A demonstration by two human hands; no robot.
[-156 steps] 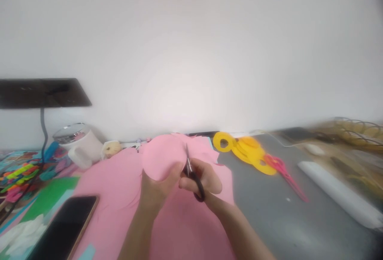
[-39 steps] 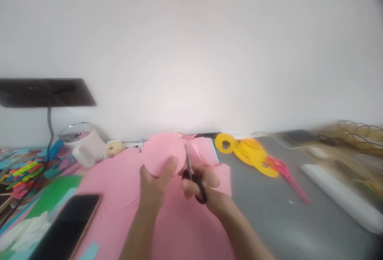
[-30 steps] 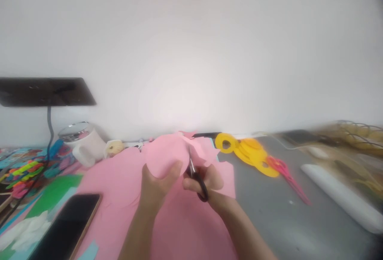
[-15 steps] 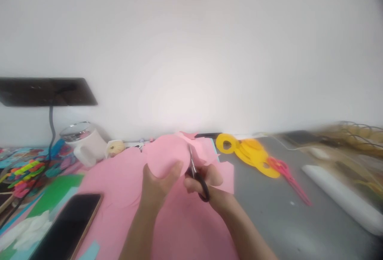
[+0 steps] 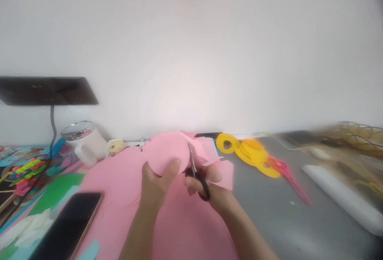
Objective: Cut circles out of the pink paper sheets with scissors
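Observation:
Between the thumb and fingers of my left hand [image 5: 157, 184] is a rounded piece of pink paper [image 5: 167, 150], held up over the table. The fingers behind the paper are hidden. My right hand [image 5: 206, 180] grips black-handled scissors [image 5: 194, 168], their blades pointing up and away along the paper's right edge. A partly cut pink strip [image 5: 200, 150] hangs off to the right of the blades. Under both hands spreads a larger pink paper sheet [image 5: 185, 220].
At left lie a phone [image 5: 70, 224], green paper [image 5: 56, 194] and a crumpled white tissue [image 5: 28, 228]; a white mug [image 5: 88, 146] stands behind. Yellow paper cutouts [image 5: 249, 154] and pink scissors [image 5: 289, 176] are on the grey table [image 5: 266, 216] at right, near a long white object [image 5: 341, 196].
The rounded paper has tilted slightly upward in my left hand, and the left thumb has shifted a little. The scissors stay at its right edge, almost unmoved.

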